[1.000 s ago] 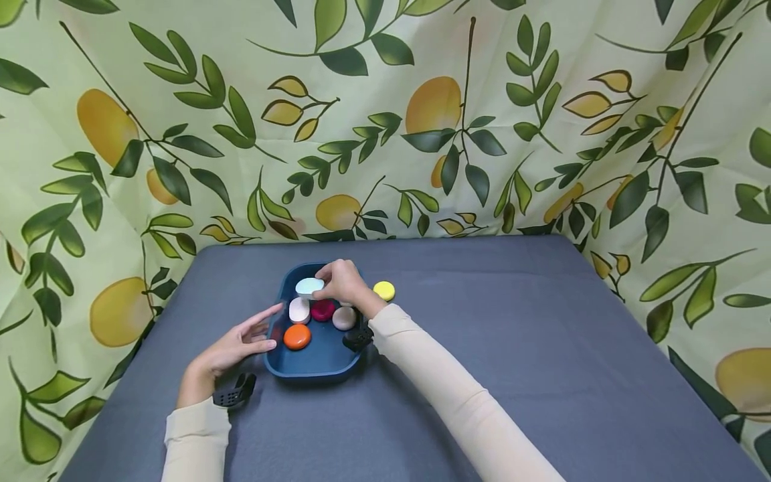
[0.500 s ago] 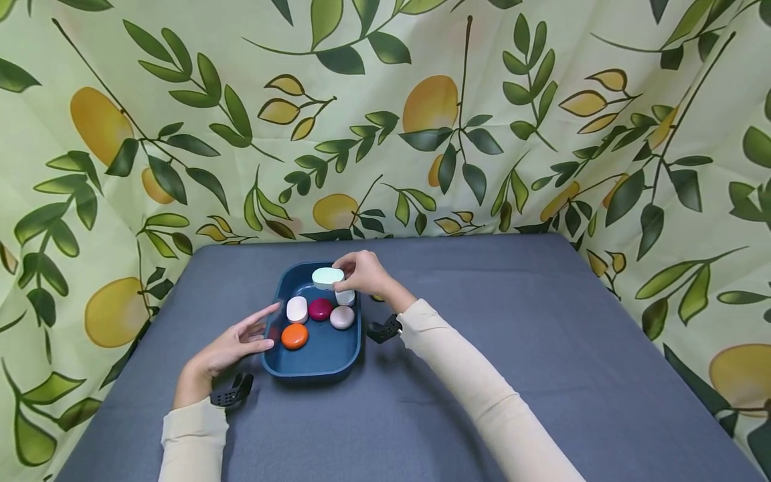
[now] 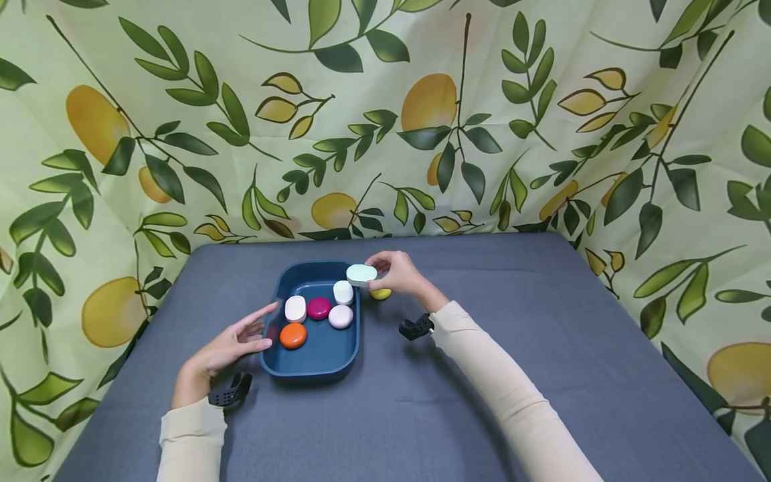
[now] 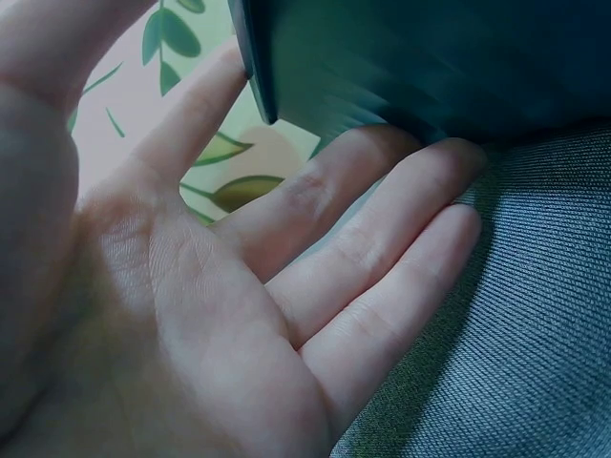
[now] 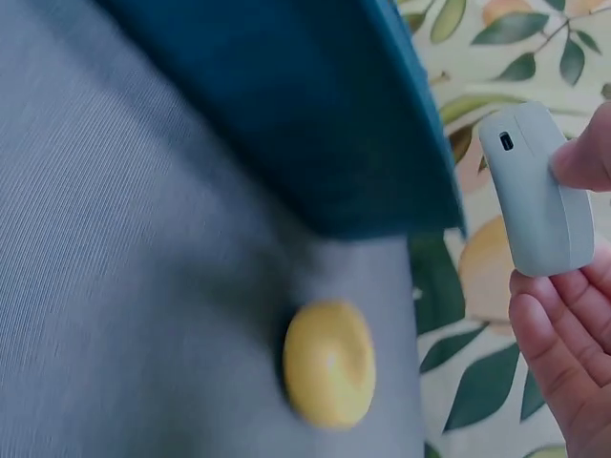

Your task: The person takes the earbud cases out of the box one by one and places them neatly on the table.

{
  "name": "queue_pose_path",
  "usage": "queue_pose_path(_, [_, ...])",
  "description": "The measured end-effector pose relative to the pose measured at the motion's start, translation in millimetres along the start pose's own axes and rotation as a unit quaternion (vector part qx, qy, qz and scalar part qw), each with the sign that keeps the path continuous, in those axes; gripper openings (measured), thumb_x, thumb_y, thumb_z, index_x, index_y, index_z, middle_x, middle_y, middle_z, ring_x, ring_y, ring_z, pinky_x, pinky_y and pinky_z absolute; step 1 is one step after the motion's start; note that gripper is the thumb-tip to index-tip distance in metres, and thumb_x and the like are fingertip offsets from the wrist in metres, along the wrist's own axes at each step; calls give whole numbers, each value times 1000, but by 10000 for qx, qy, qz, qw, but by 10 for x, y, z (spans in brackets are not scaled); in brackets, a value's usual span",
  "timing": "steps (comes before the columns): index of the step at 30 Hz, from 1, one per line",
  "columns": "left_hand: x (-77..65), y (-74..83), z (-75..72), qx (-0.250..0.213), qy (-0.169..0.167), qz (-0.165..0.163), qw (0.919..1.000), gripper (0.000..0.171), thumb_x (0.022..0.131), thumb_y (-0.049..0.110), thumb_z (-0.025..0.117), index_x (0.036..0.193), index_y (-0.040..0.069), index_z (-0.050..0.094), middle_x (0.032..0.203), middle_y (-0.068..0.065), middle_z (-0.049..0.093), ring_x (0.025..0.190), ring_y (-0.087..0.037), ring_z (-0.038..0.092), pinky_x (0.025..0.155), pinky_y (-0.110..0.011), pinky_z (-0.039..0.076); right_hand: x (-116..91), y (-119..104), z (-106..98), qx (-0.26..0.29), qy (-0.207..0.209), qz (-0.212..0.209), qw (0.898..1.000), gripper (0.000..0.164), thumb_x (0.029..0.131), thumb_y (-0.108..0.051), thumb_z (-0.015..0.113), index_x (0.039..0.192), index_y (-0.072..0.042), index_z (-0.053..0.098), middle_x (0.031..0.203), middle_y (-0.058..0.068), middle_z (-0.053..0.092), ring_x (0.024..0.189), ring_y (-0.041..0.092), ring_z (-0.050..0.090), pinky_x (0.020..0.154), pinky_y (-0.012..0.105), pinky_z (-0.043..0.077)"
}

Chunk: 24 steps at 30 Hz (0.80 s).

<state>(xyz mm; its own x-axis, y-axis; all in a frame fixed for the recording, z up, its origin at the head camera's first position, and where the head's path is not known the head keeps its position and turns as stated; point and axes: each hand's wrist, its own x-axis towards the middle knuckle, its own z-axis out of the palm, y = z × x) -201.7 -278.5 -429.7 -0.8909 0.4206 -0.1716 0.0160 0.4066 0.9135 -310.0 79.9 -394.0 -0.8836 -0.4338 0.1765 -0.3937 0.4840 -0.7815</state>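
Note:
My right hand (image 3: pixel 396 271) pinches a pale mint earbud case (image 3: pixel 361 275) between thumb and fingers, held up at the right rim of a blue tray (image 3: pixel 310 372). A small port and a lid seam show on the case (image 5: pixel 537 191) in the right wrist view. My left hand (image 3: pixel 231 348) rests with extended fingers against the tray's left wall. Inside the tray sit a white rounded case (image 3: pixel 296 308), a second white one (image 3: pixel 343 292), a crimson round one (image 3: pixel 318 308), a pale pink round one (image 3: pixel 340 317) and an orange round one (image 3: pixel 293 336).
A yellow round case (image 3: pixel 381 294) lies on the grey cloth just right of the tray, partly covered by my right hand in the head view. The grey table (image 3: pixel 512 361) stretches to the right. A leaf-patterned curtain (image 3: pixel 385 120) hangs behind.
My right hand has lifted the mint case from the tray's back part and carried it right, over to the right rim. The left hand has kept its place at the tray's wall.

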Motion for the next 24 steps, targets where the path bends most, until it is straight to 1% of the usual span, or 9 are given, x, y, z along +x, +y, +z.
queue_pose_path(5, [1, -4, -3, 20, 8, 25, 10000, 72, 94, 20, 59, 154, 15, 20, 163, -23, 6, 142, -57, 14, 107, -75, 24, -82, 173, -84, 9, 16, 17, 10000, 34, 71, -5, 74, 103, 4, 69, 101, 22, 71, 86, 22, 65, 85, 41, 56])
queue_pose_path(9, [6, -7, 0, -7, -10, 31, 10000, 72, 94, 20, 59, 154, 15, 20, 163, -23, 5, 142, -57, 14, 107, -75, 24, -156, 287, -144, -5, 24, -91, 10000, 34, 71, -5, 74, 103, 5, 69, 101, 23, 71, 85, 22, 66, 83, 38, 57])
queue_pose_path(11, [7, -12, 0, -12, -15, 34, 10000, 72, 94, 20, 59, 154, 15, 20, 163, -24, 5, 142, -57, 13, 107, -75, 23, -188, 339, -173, -61, 4, -109, 9999, 34, 71, -4, 74, 104, 6, 69, 101, 23, 71, 85, 22, 66, 82, 35, 57])
queue_pose_path(13, [11, -20, -1, -28, -10, 9, 10000, 72, 94, 20, 59, 154, 17, 20, 163, -23, 4, 143, -57, 13, 108, -75, 22, -217, 394, -200, -87, -20, -32, 10000, 34, 72, -4, 74, 104, 5, 69, 101, 22, 71, 86, 21, 66, 81, 32, 57])
queue_pose_path(18, [20, -23, 5, -58, -3, -61, 10000, 71, 94, 19, 58, 155, 18, 20, 162, -24, 4, 143, -56, 14, 109, -74, 22, -283, 538, -278, -126, -42, 296, 9995, 35, 71, -4, 74, 105, 5, 69, 102, 22, 71, 88, 21, 65, 81, 30, 56])
queue_pose_path(24, [24, -22, -3, -44, -6, -66, 10000, 72, 94, 20, 58, 154, 17, 19, 162, -24, 4, 143, -56, 13, 109, -74, 22, -331, 705, -370, -224, -85, 541, 9982, 37, 73, -5, 74, 107, 7, 67, 103, 24, 70, 88, 22, 65, 79, 28, 56])
